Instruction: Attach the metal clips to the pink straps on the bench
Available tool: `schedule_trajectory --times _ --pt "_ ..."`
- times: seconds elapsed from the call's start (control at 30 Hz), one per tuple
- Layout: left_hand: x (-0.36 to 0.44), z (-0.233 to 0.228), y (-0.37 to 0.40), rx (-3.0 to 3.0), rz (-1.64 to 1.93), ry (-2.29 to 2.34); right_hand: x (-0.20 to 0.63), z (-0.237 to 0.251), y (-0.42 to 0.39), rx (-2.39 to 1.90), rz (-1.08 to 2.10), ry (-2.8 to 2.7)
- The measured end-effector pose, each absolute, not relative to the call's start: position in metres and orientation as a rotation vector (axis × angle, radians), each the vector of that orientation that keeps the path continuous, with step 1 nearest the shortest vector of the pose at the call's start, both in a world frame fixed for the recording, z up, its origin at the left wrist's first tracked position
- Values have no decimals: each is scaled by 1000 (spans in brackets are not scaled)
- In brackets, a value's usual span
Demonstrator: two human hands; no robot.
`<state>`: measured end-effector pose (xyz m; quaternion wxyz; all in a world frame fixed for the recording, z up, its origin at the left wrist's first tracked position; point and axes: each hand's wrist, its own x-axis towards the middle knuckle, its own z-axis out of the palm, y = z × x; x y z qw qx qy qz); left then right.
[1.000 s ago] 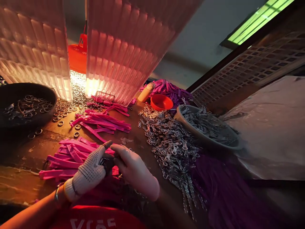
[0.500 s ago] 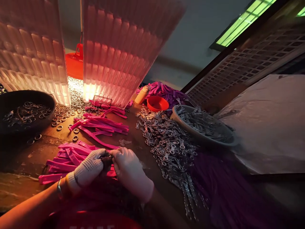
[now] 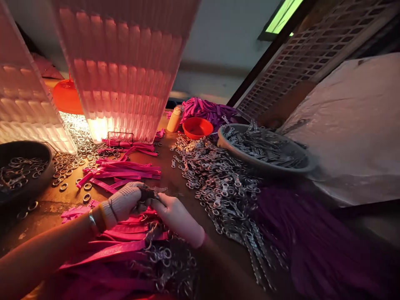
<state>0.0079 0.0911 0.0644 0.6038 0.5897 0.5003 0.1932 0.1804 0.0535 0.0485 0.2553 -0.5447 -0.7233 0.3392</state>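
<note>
My left hand [image 3: 126, 201], in a white dotted glove with darkened fingertips, is closed in front of me. My right hand [image 3: 178, 218], in a pale glove, pinches with thumb and finger against the left fingertips. Whatever small piece lies between them is hidden by the fingers. Pink straps [image 3: 118, 252] lie beneath both hands, with metal rings [image 3: 165, 253] at their right ends. Just beyond the hands is a bundle of pink straps [image 3: 131, 171]. Right of my right hand spreads a heap of metal clasps and links [image 3: 215, 183].
Loose rings [image 3: 86, 198] lie at left beside a dark basin [image 3: 46, 177]. A lit red lamp [image 3: 67, 96] hangs behind ribbed translucent panels [image 3: 125, 79]. Further back are a bottle [image 3: 175, 118], a red bowl [image 3: 198, 128] and a grey basin [image 3: 265, 164] of metal parts. Purple straps [image 3: 300, 241] fill the lower right.
The view has turned right and down, bringing the ring-ended straps in the foreground into sight. Both hands remain together; the left hand's fingers now point more to the right.
</note>
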Motion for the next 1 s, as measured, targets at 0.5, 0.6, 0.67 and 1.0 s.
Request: schedule_trajectory --times 0.5,0.6,0.67,1.0 --pt "50 8 195 2201 132 1622 200 10 54 -1399 864 -1596" --pt "30 29 180 2198 213 1581 193 22 49 -1343 823 -1604" --pt "9 45 159 2159 268 1524 186 29 46 -1300 762 -1625" --pt "-49 53 38 914 821 1029 131 53 32 -1249 467 -2096"
